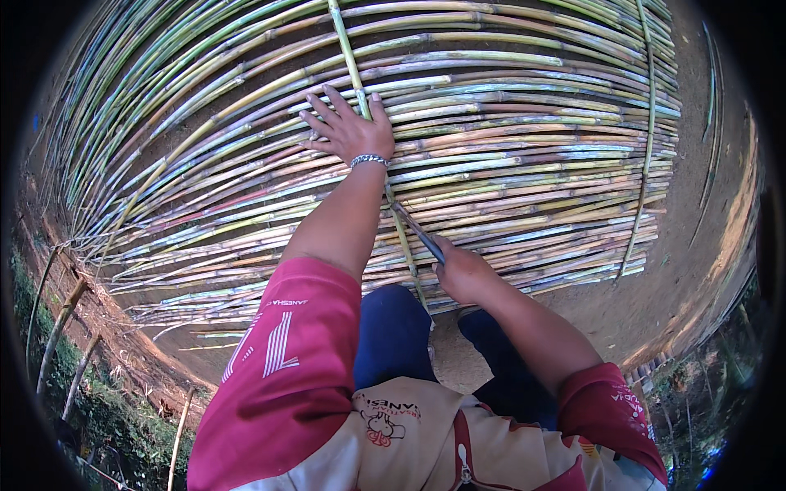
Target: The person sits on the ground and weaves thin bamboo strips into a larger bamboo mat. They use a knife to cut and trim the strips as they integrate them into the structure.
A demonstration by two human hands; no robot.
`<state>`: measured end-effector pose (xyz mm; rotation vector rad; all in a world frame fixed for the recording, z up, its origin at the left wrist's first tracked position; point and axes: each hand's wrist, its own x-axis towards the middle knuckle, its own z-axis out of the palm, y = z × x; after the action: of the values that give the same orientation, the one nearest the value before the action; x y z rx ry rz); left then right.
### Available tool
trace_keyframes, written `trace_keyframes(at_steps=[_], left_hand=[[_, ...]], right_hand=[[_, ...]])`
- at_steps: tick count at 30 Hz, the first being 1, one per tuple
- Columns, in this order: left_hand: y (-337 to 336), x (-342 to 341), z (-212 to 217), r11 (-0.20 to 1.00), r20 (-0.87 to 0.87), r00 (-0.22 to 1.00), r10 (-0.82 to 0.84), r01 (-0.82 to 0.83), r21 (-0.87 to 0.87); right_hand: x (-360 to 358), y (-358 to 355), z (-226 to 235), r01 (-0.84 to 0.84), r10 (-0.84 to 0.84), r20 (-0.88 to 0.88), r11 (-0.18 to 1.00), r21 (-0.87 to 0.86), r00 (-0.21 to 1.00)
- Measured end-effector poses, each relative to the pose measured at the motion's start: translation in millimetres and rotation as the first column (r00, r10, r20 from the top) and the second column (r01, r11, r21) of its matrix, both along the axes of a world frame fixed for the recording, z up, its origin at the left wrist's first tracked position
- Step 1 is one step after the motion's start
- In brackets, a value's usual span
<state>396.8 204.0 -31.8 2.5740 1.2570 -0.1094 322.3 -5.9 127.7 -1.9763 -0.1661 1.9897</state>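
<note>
My left hand (350, 127) lies open with fingers spread on a mat of long bamboo poles (524, 106), beside a green crosswise pole (347, 51). A chain bracelet and a ring are on it. My right hand (467, 274) is closed round a slim, dark hand tool with a blue-grey handle (424, 236). The tool's tip points up and left, at a thin crosswise pole (403, 237) just below my left hand. Whether the tip touches that pole, and exactly what kind of tool it is, I cannot make out.
Another crosswise pole (649, 123) spans the bamboo near its right ends. Brown soil (589, 315) borders the mat, with loose thin poles (714, 147) lying at far right. Upright stakes (61, 331) stand at the left edge beside green plants. My knees are close to the mat's near edge.
</note>
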Motion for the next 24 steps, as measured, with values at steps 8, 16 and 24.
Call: trace_keyframes(at_steps=[8, 16, 24], left_hand=[[1, -1, 3, 1.000, 0.010, 1.000, -0.008, 0.008, -0.004], [6, 0, 11, 0.999, 0.068, 0.998, -0.009, 0.012, -0.053], [33, -11, 19, 0.991, 0.074, 0.989, -0.131, 0.130, 0.015]], right_hand=[[5, 3, 5, -0.084, 0.084, 0.067, 0.996, -0.004, 0.994], [-9, 6, 4, -0.164, 0.160, 0.238, 0.986, -0.002, 0.958], [-21, 6, 4, -0.131, 0.132, 0.264, 0.991, -0.022, 0.955]])
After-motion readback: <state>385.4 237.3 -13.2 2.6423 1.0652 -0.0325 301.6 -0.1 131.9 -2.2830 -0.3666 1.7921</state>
